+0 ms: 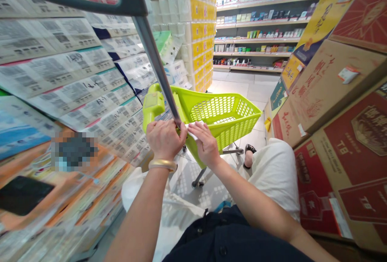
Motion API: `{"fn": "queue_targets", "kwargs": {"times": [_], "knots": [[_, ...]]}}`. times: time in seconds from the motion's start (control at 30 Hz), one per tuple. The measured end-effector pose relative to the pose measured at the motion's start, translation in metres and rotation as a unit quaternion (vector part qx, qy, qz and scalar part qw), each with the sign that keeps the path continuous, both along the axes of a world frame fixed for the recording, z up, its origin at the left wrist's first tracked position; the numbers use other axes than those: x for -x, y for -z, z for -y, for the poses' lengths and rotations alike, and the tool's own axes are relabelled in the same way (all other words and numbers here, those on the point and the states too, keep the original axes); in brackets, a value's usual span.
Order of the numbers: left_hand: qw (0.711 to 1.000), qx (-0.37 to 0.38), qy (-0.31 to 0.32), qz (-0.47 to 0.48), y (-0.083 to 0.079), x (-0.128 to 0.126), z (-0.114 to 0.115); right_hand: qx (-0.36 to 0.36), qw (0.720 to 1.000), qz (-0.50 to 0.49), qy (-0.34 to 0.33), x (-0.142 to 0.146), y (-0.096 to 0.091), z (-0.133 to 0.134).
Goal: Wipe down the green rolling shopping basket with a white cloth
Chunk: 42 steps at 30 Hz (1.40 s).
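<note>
My left hand (pixel 165 138) is closed round the lower end of a grey metal bar (pixel 154 56) that slants up to the left into a dark handle (pixel 121 0). A gold bangle (pixel 162 165) sits on that wrist. My right hand (pixel 205 143) pinches a small white cloth or tissue (pixel 193 129) against the bar's lower end, right beside the left hand. Just beyond both hands stands a lime-green shopping cart (pixel 238 111), its basket showing nothing inside.
Stacked packs of tissue and boxed goods (pixel 75 92) fill the left side. Red and brown cartons (pixel 341 113) are piled on the right. A tiled aisle (pixel 242 86) runs ahead to product shelves (pixel 260 32). My knee in white trousers (pixel 275 169) is raised at the right.
</note>
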State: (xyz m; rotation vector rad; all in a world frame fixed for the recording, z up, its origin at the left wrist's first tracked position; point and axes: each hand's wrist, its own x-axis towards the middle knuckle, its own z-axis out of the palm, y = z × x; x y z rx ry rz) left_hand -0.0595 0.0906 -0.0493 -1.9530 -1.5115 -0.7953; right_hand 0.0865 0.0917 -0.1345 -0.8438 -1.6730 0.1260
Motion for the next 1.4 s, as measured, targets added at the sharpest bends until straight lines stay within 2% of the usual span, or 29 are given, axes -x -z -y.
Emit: {"fn": "queue_targets", "kwargs": {"times": [0.07, 0.23, 0.43, 0.67, 0.8, 0.9, 1.07, 1.27, 1.4], "knots": [[1.0, 0.005, 0.004, 0.001, 0.0, 0.001, 0.0, -0.004, 1.0, 0.012, 0.0, -0.004, 0.001, -0.002], [1.0, 0.005, 0.005, -0.002, 0.0, 0.001, 0.0, 0.039, 0.995, -0.04, 0.088, -0.016, 0.011, -0.007], [1.0, 0.01, 0.004, -0.002, -0.001, 0.002, 0.0, -0.005, 1.0, -0.003, -0.002, 0.001, 0.003, 0.004], [1.0, 0.019, 0.001, 0.002, 0.0, 0.002, 0.001, 0.011, 0.995, -0.067, 0.077, -0.015, 0.018, 0.0], [1.0, 0.028, 0.001, 0.008, -0.001, 0.001, 0.001, -0.036, 0.997, -0.05, 0.039, -0.003, 0.018, 0.007], [1.0, 0.027, 0.004, 0.004, -0.002, 0.002, 0.002, -0.067, 0.997, -0.041, 0.025, -0.005, 0.023, 0.008], [0.999, 0.035, 0.01, 0.014, -0.002, 0.001, 0.002, -0.024, 0.994, -0.068, 0.083, -0.011, 0.036, 0.009], [0.999, 0.033, 0.01, 0.008, -0.002, 0.002, 0.003, -0.037, 0.998, -0.029, 0.039, -0.005, 0.03, 0.013], [0.999, 0.036, 0.01, 0.007, -0.002, 0.003, 0.003, -0.013, 0.995, -0.049, 0.084, -0.025, 0.038, 0.004]]}}
